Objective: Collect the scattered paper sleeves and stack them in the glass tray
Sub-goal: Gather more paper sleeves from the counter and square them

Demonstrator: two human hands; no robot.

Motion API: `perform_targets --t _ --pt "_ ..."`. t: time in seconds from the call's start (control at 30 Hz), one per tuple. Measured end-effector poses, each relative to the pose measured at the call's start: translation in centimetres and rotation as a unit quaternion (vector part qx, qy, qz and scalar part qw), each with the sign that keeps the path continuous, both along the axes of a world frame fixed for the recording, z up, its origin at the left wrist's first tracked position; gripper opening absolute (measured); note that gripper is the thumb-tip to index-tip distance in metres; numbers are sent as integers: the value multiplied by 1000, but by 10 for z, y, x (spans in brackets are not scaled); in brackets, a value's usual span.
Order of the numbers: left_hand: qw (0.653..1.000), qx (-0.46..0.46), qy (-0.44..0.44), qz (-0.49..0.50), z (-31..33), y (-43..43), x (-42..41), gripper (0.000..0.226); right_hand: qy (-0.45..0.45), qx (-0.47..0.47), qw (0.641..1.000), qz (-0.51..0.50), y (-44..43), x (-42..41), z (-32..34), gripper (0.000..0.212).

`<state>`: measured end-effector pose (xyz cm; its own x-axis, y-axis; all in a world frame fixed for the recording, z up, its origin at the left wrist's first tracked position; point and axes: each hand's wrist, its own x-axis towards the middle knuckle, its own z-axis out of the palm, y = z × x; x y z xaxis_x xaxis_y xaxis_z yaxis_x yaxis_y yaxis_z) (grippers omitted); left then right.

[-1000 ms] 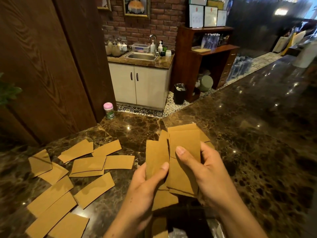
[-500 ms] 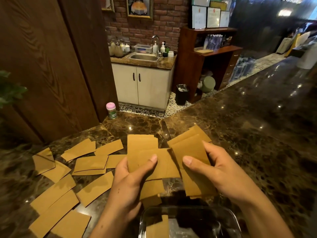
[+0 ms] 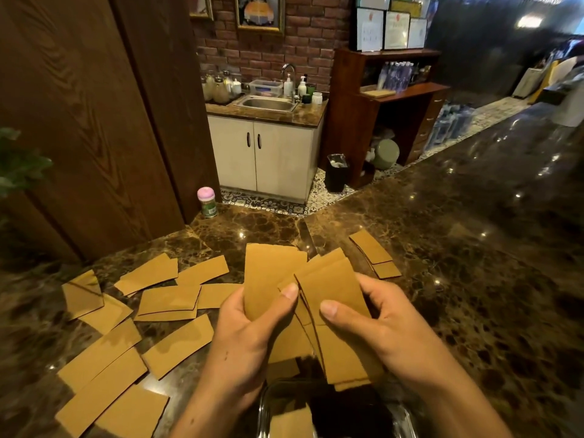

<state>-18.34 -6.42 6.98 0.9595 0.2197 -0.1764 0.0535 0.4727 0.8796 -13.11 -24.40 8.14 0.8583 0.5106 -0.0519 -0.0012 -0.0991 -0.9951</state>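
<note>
One head-worn view, close above the marble counter (image 3: 442, 279); facing forward and down.

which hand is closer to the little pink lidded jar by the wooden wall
Left. The left hand is nearer the pink-lidded jar; the right hand is farther right.

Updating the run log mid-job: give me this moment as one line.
left hand: holds paper sleeves | right hand: holds second sleeve bunch | glass tray: below hands, one sleeve visible inside | counter: loose sleeves remain
</note>
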Motion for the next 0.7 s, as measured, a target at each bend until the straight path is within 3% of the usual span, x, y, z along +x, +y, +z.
perform_targets --t 0.13,0.27,0.43,0.7 --pt "998 -58 -3 -16 -1 -1 0 29 64 114 984 -121 6 -1 -9 34" --pt "999 -31 -5 7 -2 0 1 33 150 194 962 -119 9 -3 -7 37" --pt "1000 -7 -20 21 -1 -4 3 33 176 204 958 -100 16 -8 -8 37" --pt "1000 0 -14 21 -8 -1 4 30 124 201 963 -126 16 -7 -5 35"
